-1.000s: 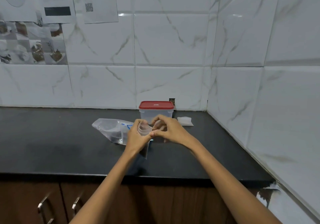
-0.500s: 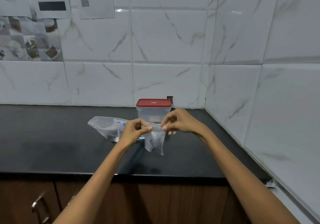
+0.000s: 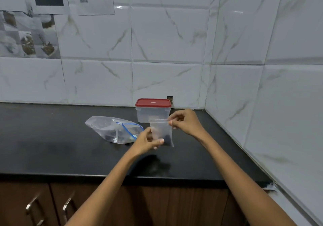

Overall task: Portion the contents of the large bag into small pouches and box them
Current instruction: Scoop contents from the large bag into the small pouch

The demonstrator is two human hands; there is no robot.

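Small pouch (image 3: 161,132) now hanging upright above tabletop (image 3: 52,147), left hand (image 3: 148,141) dropped from top edge to lower side. Right hand (image 3: 183,122) fingers pinching top corner; left fingers pinching body. Sealing likely done; boxing next, container (image 3: 153,110) lid on. Large bag (image 3: 113,129) lying left.

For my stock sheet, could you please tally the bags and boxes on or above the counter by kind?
Large bag, lying on the counter: 1
Small pouch, held in both hands: 1
Lidded box: 1
Total: 3
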